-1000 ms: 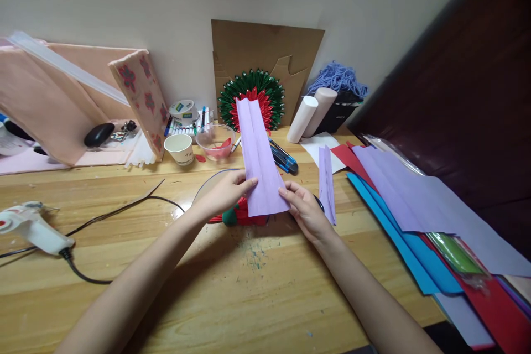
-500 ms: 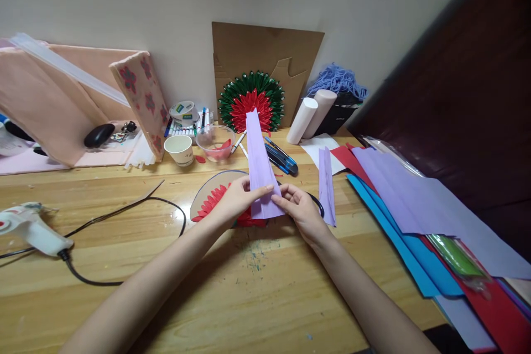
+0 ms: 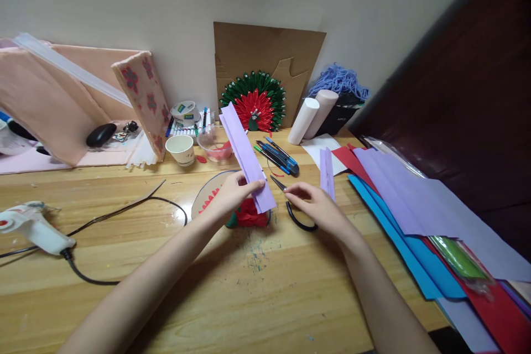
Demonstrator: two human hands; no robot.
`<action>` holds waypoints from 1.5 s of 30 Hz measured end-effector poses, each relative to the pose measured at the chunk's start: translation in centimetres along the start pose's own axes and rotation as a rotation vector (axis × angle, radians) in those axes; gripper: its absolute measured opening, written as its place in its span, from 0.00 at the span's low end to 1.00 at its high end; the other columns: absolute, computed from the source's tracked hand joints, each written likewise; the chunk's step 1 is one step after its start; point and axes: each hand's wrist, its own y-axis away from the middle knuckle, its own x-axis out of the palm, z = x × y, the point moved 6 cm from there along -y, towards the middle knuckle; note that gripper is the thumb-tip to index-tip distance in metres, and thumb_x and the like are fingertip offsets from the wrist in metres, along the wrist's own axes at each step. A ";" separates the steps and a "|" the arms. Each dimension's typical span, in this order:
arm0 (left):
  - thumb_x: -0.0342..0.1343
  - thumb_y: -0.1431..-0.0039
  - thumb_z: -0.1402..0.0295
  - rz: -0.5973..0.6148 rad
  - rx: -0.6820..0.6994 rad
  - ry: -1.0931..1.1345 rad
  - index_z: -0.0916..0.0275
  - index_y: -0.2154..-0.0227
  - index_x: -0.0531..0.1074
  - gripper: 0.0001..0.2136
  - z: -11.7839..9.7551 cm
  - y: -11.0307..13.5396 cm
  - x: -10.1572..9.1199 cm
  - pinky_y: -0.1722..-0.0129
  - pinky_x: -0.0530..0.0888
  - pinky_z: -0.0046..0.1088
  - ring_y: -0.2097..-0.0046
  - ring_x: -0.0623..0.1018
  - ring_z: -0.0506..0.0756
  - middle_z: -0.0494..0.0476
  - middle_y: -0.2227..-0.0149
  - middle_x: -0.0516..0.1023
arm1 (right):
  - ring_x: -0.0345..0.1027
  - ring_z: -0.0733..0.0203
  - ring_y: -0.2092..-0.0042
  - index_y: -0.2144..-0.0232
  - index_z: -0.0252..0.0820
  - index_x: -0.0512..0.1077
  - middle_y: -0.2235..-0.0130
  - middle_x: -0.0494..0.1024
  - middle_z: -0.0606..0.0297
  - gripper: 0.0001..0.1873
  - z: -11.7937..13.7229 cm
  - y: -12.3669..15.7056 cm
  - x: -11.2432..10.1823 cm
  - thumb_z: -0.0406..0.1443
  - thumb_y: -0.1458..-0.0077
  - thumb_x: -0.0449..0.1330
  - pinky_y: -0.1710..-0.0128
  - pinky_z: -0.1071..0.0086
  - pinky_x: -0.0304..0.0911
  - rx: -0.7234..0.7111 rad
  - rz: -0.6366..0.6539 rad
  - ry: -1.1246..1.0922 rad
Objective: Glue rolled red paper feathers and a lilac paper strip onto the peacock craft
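Observation:
A folded strip of purple paper [image 3: 244, 149] is pinched in my left hand [image 3: 238, 191], thumb on top, its far end tilted up to the left. My right hand [image 3: 317, 204] is closed on a pair of scissors [image 3: 299, 224] just right of the strip; their blades point away to the left, and the fingers hide part of the handles. Under my left hand lies a rounded cardboard piece [image 3: 203, 193] with red petals [image 3: 253, 215] and a bit of green, partly covered. A second purple strip [image 3: 327, 174] rests beyond my right hand.
A white glue gun [image 3: 37, 229] with a black cord lies at left. Behind are a paper cup [image 3: 181, 150], a clear bowl [image 3: 213, 149], pens [image 3: 277, 157], white rolls [image 3: 304, 120] and a cardboard sheet [image 3: 265, 44] with red-green petals. Coloured sheets [image 3: 398, 238] are stacked at right.
My right hand has let go of the purple strip, moved right and taken hold of the scissors. The strip, now narrower and folded, leans further left in my left hand.

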 end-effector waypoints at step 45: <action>0.66 0.63 0.65 -0.172 0.193 0.217 0.67 0.69 0.72 0.17 -2.9 0.1 -2.8 0.63 0.72 0.29 0.66 0.75 0.52 0.53 0.71 0.77 | 0.65 0.62 0.78 0.68 0.38 0.63 0.78 0.66 0.67 0.46 2.2 3.4 9.9 0.71 0.68 0.42 0.71 0.60 0.67 0.048 0.567 -0.876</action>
